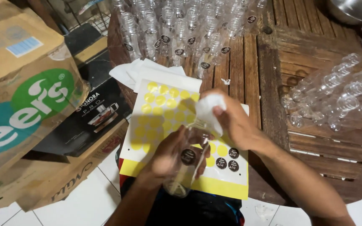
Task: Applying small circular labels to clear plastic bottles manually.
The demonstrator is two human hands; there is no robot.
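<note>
My left hand (168,152) grips a clear plastic bottle (185,167) that lies tilted over my lap, a round black sticker (188,156) on its side. My right hand (233,121) pinches a white cloth (209,109) against the bottle's upper part. Under both hands lies a sticker sheet (156,104) with yellow backing, mostly empty yellow circles and three black round stickers (228,159) left at its lower right.
Several upright clear bottles with black stickers (177,29) stand at the far side of the round wooden table (256,62). A bundle of unlabelled bottles (336,94) lies at the right. Cardboard boxes (21,92) are stacked at the left. A metal bowl (355,9) sits top right.
</note>
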